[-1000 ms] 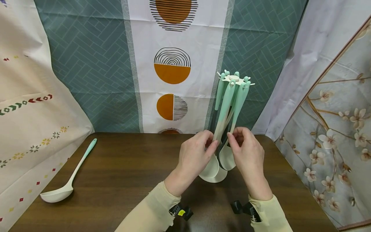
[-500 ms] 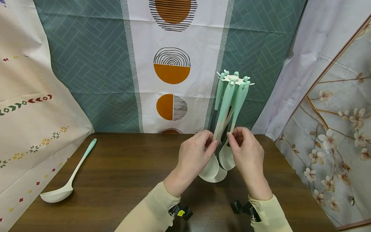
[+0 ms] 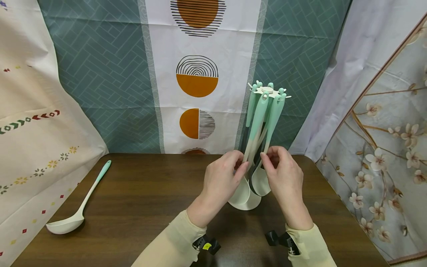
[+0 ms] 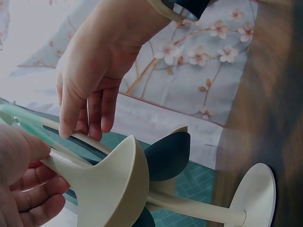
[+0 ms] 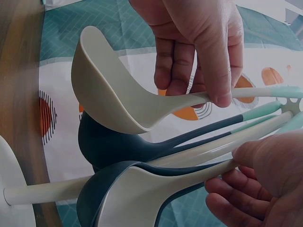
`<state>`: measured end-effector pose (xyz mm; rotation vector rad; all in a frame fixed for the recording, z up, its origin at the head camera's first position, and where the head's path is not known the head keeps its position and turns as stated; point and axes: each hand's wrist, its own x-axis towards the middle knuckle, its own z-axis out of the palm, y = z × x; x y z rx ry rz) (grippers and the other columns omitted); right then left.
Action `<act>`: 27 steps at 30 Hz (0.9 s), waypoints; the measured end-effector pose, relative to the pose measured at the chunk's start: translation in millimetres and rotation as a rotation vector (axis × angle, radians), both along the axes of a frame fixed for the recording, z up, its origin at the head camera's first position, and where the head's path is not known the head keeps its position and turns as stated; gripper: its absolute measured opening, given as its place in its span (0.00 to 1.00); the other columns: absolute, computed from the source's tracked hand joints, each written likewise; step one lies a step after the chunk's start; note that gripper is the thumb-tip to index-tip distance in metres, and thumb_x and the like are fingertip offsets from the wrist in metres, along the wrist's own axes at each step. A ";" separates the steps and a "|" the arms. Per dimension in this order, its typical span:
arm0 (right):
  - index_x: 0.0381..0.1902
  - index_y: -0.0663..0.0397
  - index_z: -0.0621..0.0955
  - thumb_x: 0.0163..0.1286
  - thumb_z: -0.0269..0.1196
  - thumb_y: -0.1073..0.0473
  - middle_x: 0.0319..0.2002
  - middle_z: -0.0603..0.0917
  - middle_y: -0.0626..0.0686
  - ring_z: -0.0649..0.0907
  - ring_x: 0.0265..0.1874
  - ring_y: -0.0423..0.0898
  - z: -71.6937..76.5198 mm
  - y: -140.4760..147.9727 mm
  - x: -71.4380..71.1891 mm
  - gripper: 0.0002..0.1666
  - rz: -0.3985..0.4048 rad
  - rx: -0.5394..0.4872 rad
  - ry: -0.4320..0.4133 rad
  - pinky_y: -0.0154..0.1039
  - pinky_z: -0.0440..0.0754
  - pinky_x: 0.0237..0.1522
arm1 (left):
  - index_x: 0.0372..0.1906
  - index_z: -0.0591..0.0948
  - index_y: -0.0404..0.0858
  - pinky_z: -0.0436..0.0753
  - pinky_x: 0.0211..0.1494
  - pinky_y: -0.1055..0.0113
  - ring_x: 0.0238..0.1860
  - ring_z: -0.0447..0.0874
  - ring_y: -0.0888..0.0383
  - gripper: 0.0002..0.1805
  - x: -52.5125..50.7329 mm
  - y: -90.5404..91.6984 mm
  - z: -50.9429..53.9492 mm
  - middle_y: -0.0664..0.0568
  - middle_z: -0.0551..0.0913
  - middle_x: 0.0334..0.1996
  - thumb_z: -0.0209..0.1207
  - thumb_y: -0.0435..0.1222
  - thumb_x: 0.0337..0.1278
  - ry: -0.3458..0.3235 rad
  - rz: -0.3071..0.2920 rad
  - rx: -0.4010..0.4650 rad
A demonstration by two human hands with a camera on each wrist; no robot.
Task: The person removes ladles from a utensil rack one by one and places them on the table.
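A utensil stand [image 3: 256, 205], with a white base, carries several utensils with mint-green handle ends under its top ring. At its left side my left hand [image 3: 220, 176] pinches a cream ladle [image 3: 240, 192] by the lower handle, thumb in front; the left wrist view shows its deep bowl [image 4: 113, 184] close up. My right hand [image 3: 286, 176] pinches the handle of a second cream ladle [image 3: 262, 182]. Behind that one's bowl [image 5: 132, 198] lies a dark ladle [image 5: 92, 196], nearly touching. Both handles still reach up to the ring [image 3: 268, 90].
Another cream ladle with a mint handle end [image 3: 68, 223] lies on the wooden table [image 3: 150, 193], far left. Patterned cloths hang behind the table and at both sides. More dark utensils [image 5: 109, 142] hang around the stand's pole [image 5: 52, 189].
My left hand has shifted slightly left, drawing the left ladle's lower part a little away from the pole. The right hand stays nearly still.
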<state>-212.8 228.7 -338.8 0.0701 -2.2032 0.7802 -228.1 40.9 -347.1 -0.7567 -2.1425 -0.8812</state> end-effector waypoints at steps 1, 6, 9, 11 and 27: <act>0.48 0.59 0.84 0.77 0.74 0.58 0.36 0.87 0.57 0.87 0.34 0.56 0.1 -0.1 0.0 0.11 0.000 0.000 -0.001 0.55 0.80 0.37 | 0.40 0.84 0.44 0.78 0.31 0.68 0.29 0.79 0.62 0.08 0.1 -0.2 0.0 0.58 0.81 0.31 0.73 0.39 0.73 0.002 0.001 -0.001; 0.48 0.59 0.84 0.77 0.74 0.58 0.36 0.88 0.57 0.87 0.34 0.56 0.8 -0.4 0.3 0.12 -0.001 -0.003 -0.001 0.55 0.80 0.37 | 0.41 0.84 0.44 0.78 0.30 0.67 0.28 0.78 0.62 0.07 1.2 -1.1 1.4 0.58 0.81 0.31 0.73 0.38 0.73 0.015 0.003 -0.006; 0.47 0.59 0.84 0.77 0.74 0.58 0.36 0.88 0.57 0.87 0.34 0.56 1.4 -0.6 0.7 0.11 0.000 -0.002 -0.005 0.55 0.80 0.37 | 0.42 0.84 0.44 0.78 0.31 0.68 0.29 0.79 0.62 0.08 2.6 -1.9 2.7 0.58 0.82 0.32 0.73 0.39 0.73 0.014 -0.002 -0.011; 0.47 0.59 0.85 0.77 0.74 0.57 0.36 0.88 0.57 0.87 0.34 0.55 1.9 -0.8 1.3 0.11 0.002 -0.002 -0.010 0.54 0.80 0.37 | 0.42 0.85 0.43 0.79 0.31 0.68 0.28 0.79 0.62 0.08 4.1 -2.7 3.2 0.57 0.82 0.32 0.74 0.39 0.72 0.012 -0.005 -0.013; 0.43 0.54 0.86 0.73 0.78 0.57 0.34 0.89 0.53 0.88 0.31 0.51 4.8 -5.5 6.8 0.11 0.032 -0.010 0.003 0.52 0.80 0.34 | 0.41 0.84 0.43 0.82 0.33 0.66 0.30 0.82 0.61 0.08 11.7 -14.7 5.5 0.56 0.84 0.32 0.75 0.38 0.71 0.042 0.020 -0.001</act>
